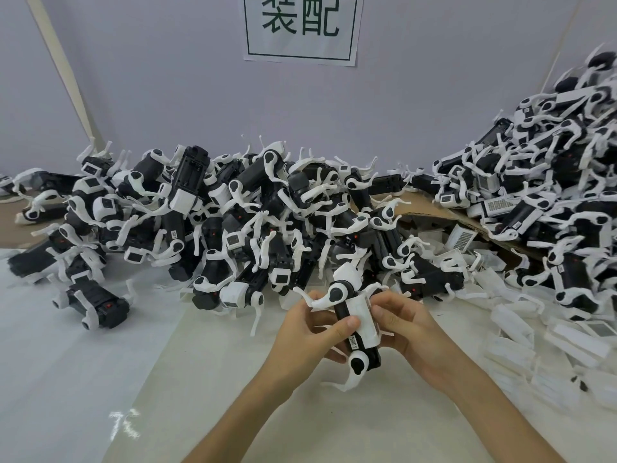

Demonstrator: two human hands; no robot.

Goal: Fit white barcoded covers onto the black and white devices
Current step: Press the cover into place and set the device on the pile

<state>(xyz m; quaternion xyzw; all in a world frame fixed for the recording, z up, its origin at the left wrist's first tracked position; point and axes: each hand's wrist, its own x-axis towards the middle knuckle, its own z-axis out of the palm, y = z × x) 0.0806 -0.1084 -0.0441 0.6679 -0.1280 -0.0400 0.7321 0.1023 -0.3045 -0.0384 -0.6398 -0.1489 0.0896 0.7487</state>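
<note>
I hold one black and white device [354, 329] above the table, in front of me. A white cover [362, 315] lies along its black body. My left hand [307, 332] grips the device from the left, with the thumb pressing on the cover's near end. My right hand [402, 324] grips it from the right, fingers curled round the cover's edge. White legs stick out from the device at both ends. Whether the cover's barcode side shows cannot be told.
A big heap of black and white devices [233, 208] fills the back of the table, with another heap [551, 182] at the right. Loose white covers [534, 329] lie spread on the right. Brown cardboard [444, 212] sticks out under the right heap. A paper sign [300, 28] hangs on the wall.
</note>
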